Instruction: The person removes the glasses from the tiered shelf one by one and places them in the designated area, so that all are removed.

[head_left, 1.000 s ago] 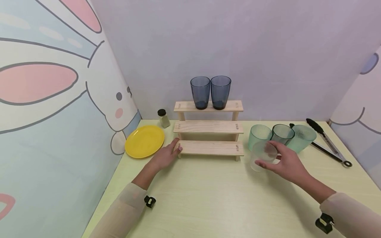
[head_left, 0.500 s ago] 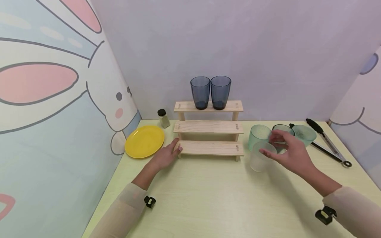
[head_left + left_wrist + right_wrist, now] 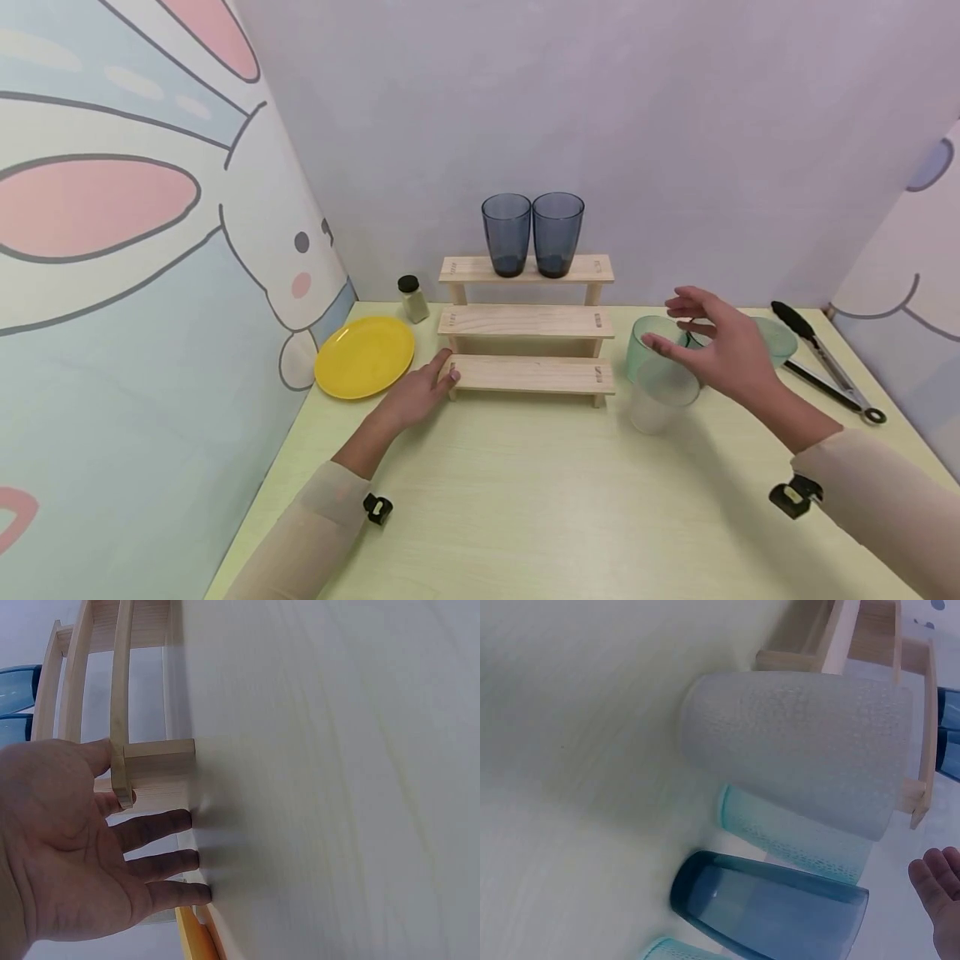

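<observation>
White tumbler [image 3: 795, 746]: pebbling, right-wrist view only

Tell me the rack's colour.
The rack is pale wood with faint grain; best seen in the head view.

At the frame's lower left, my left hand [image 3: 75, 847] shows its palm, thumb and index finger pinching a board's end on the rack [image 3: 120, 682], which fills the upper left. My other three fingers [image 3: 161, 865] stretch toward the tabletop [image 3: 322, 780] on the right; whether they touch it, I cannot tell. Two blue glasses [image 3: 15, 690] show at the left edge, a yellow plate [image 3: 193, 934] at the bottom.
</observation>
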A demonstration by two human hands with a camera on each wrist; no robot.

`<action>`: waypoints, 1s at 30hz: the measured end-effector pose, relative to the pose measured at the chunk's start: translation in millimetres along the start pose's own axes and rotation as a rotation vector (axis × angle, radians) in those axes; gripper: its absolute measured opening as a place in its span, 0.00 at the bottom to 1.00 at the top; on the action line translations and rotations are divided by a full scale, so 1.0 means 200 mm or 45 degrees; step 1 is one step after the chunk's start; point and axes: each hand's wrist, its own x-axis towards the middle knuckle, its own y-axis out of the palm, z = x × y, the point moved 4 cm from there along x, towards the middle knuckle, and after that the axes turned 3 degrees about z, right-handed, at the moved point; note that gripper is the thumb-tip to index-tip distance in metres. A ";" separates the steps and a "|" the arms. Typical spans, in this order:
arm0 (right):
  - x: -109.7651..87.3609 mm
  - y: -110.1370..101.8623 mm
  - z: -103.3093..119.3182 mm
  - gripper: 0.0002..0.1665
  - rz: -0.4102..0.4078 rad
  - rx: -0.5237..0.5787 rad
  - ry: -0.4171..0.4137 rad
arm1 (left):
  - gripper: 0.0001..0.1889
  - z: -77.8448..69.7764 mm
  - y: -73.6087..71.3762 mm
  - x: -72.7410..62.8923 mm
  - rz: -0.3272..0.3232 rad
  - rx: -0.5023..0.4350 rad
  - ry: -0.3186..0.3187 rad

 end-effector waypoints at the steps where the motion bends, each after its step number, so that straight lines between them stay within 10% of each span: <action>1: 0.02 0.00 0.01 0.48 0.001 0.007 0.002 | 0.44 -0.03 -0.02 -0.02 0.010 -0.025 -0.010; 12: 0.21 0.02 0.10 0.57 0.104 0.015 0.091 | 0.38 -0.08 -0.04 -0.06 0.027 0.018 -0.069; 24: 0.41 0.07 0.21 0.59 0.079 0.085 0.035 | 0.45 0.09 0.04 0.06 0.005 0.037 -0.037; 30: 0.49 0.10 0.24 0.59 0.089 0.094 0.034 | 0.41 -0.07 -0.04 -0.04 0.030 0.008 -0.056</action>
